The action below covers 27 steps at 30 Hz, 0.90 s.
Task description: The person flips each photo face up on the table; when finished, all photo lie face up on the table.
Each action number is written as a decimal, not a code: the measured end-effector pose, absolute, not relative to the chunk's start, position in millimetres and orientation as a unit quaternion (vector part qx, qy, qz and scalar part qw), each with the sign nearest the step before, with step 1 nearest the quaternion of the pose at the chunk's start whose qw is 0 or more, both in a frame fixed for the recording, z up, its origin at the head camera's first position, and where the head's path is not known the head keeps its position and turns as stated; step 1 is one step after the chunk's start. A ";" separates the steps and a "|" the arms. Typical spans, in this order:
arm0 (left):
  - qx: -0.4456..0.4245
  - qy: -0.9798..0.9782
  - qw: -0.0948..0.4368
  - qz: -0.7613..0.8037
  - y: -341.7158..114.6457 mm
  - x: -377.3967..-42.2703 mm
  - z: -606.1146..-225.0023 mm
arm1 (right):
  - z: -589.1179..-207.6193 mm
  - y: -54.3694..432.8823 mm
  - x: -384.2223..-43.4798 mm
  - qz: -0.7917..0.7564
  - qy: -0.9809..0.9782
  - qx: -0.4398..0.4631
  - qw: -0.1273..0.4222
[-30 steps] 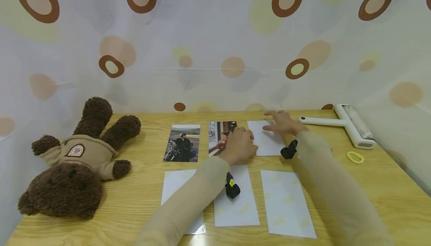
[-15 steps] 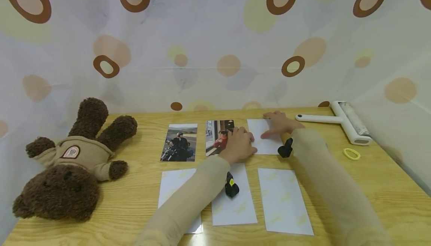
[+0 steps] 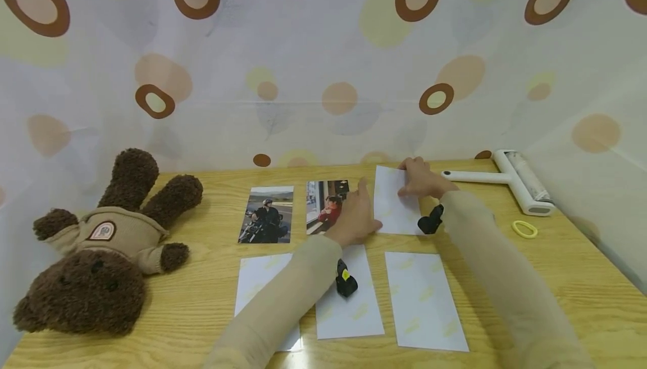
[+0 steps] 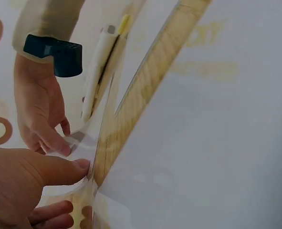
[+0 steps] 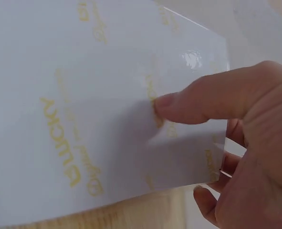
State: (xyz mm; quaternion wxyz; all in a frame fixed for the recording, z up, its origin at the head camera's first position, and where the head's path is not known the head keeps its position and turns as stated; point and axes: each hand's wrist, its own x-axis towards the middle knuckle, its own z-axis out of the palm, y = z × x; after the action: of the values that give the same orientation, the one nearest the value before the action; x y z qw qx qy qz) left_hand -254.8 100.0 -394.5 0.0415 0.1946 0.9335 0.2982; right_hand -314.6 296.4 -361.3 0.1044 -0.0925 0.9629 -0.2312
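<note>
In the head view my right hand (image 3: 422, 179) pinches the far right edge of a photo print (image 3: 391, 203), its white back facing up and its far end lifted. The right wrist view shows the thumb (image 5: 179, 109) on that back, among yellow lettering, with the other fingers behind the edge. My left hand (image 3: 355, 217) lies by the print's near left corner, index finger straight and thumb touching the corner. In the left wrist view the left thumb (image 4: 67, 169) meets the print's edge. Left of this hand lies a picture of a person in red (image 3: 323, 209).
A motorcycle photo (image 3: 265, 217) lies farther left. White-backed prints (image 3: 427, 301) line the front row, partly under my left arm. A lint roller (image 3: 525, 183) and yellow ring (image 3: 524, 229) are on the right, a brown teddy bear (image 3: 121, 234) on the left. A patterned curtain (image 3: 303, 133) hangs behind.
My right hand has closed its thumb and fingers on the print and raised its far end. The left index finger has straightened. The head view has shifted slightly.
</note>
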 end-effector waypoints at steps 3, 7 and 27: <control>0.203 0.908 0.035 0.365 101.5 -250.7 -393.0 | -363.2 299.3 -313.5 -0.261 0.956 -0.082 0.105; 0.213 0.863 0.025 0.458 101.3 -248.5 -393.0 | -365.8 303.9 -310.6 -0.256 0.960 -0.070 0.090; 0.172 0.641 0.222 0.715 112.0 -260.0 -382.7 | -352.5 293.5 -283.4 -0.431 0.875 -0.078 0.207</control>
State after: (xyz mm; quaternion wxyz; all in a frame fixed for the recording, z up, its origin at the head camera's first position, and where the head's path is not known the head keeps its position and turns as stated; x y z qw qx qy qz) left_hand -260.0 112.0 -382.7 0.2223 0.1718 0.6407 0.7146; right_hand -283.4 293.5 -352.5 0.2065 -0.0781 0.8750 -0.4309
